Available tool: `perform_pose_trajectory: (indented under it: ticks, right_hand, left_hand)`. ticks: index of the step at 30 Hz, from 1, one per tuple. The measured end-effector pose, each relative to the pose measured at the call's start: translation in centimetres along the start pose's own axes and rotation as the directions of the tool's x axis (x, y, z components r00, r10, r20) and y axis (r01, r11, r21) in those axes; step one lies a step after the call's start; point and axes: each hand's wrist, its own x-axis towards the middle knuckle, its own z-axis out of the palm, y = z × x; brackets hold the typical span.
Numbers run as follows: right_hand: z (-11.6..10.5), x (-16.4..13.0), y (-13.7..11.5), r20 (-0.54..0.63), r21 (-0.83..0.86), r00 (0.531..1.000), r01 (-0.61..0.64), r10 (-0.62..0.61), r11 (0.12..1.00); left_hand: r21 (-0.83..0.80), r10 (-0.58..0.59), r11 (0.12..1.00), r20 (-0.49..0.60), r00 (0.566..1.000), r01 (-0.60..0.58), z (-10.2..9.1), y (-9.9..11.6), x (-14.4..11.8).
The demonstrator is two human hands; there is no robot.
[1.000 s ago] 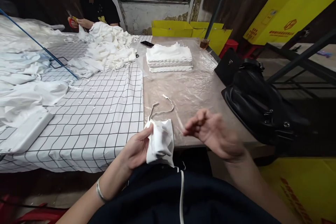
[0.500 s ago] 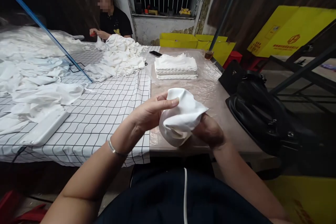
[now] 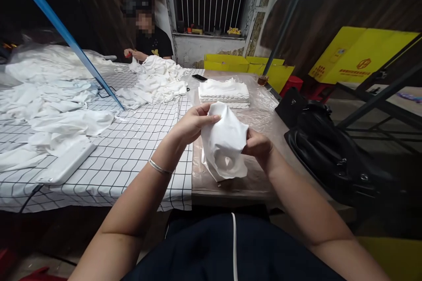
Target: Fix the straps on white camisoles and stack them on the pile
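Note:
A piece of white fabric [image 3: 226, 136] hangs between my two hands above the near edge of the table. My left hand [image 3: 196, 122] is closed on its upper left part, thumb on top. At the fabric's right side, my right hand [image 3: 259, 142] pinches the edge; some of its fingers are hidden behind the cloth. The lower part droops in a rounded fold with an opening. Just beyond my hands lies a neat stack of folded white cloths [image 3: 224, 92] with wavy edges.
Loose white garments [image 3: 158, 79] are heaped on the checked tablecloth [image 3: 141, 140], near a white power-bank-like box [image 3: 67, 162]. A person [image 3: 153, 44] sits at the far side, handling cloth. A black bag [image 3: 325, 149] stands right. A blue pole [image 3: 69, 35] slants across the left.
The fabric has been turned and spread, so it hangs flatter with its lower fold open. My right hand has moved up slightly. The view has tilted up a little.

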Motion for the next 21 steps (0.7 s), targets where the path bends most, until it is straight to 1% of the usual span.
perform_pose_trajectory:
  ticks: [2,4,7,9,11,13,15,16,18,20,21]
  right_hand:
    - [-0.1,-0.1,1.0,-0.035,0.091,0.999,0.005,-0.001,0.996]
    - [0.0,-0.2,1.5,-0.103,0.135,0.995,0.001,0.013,0.991]
    - [0.3,-0.2,1.4,-0.226,0.189,0.974,0.024,0.02,0.982]
    - [0.7,0.0,1.2,-0.23,0.211,0.972,0.003,0.046,0.978]
    - [1.3,0.5,1.3,-0.207,0.146,0.972,-0.078,0.107,0.986]
    - [1.8,1.1,1.8,-0.2,-0.031,0.96,-0.207,0.197,0.978]
    - [2.2,1.9,2.4,-0.231,-0.218,0.938,-0.308,0.258,0.926]
    - [2.3,2.3,2.6,-0.265,-0.272,0.93,-0.326,0.256,0.905]
    - [2.3,3.2,2.7,-0.367,-0.29,0.913,-0.292,0.176,0.911]
    - [2.4,4.1,2.3,-0.469,-0.257,0.883,-0.173,0.034,0.951]
    - [2.5,4.5,1.8,-0.503,-0.251,0.863,-0.099,-0.042,0.963]
  left_hand:
    - [-0.015,0.019,1.0,-0.017,1.0,-0.019,-0.4,0.3,0.2]
    - [-0.034,0.002,0.999,-0.037,0.999,-0.004,-0.9,0.2,0.3]
    - [-0.063,-0.043,0.997,-0.132,0.99,0.035,-1.9,-0.8,0.5]
    - [-0.078,-0.072,0.995,-0.196,0.978,0.057,-2.4,-1.8,0.7]
    - [-0.091,-0.1,0.993,-0.223,0.97,0.082,-2.7,-2.4,1.1]
    - [-0.091,-0.11,0.992,-0.231,0.967,0.091,-2.7,-2.6,1.5]
    - [-0.05,-0.105,0.994,-0.258,0.96,0.096,-2.4,-2.2,1.6]
    - [-0.002,-0.081,0.996,-0.297,0.951,0.085,-2.2,-2.1,1.5]
    - [0.144,0.02,0.989,-0.403,0.915,0.042,-1.4,-2.1,0.7]
    - [0.303,0.15,0.953,-0.485,0.862,0.004,-0.5,-3.2,-0.6]
    - [0.361,0.2,0.933,-0.5,0.843,-0.007,-0.1,-4.2,-1.3]
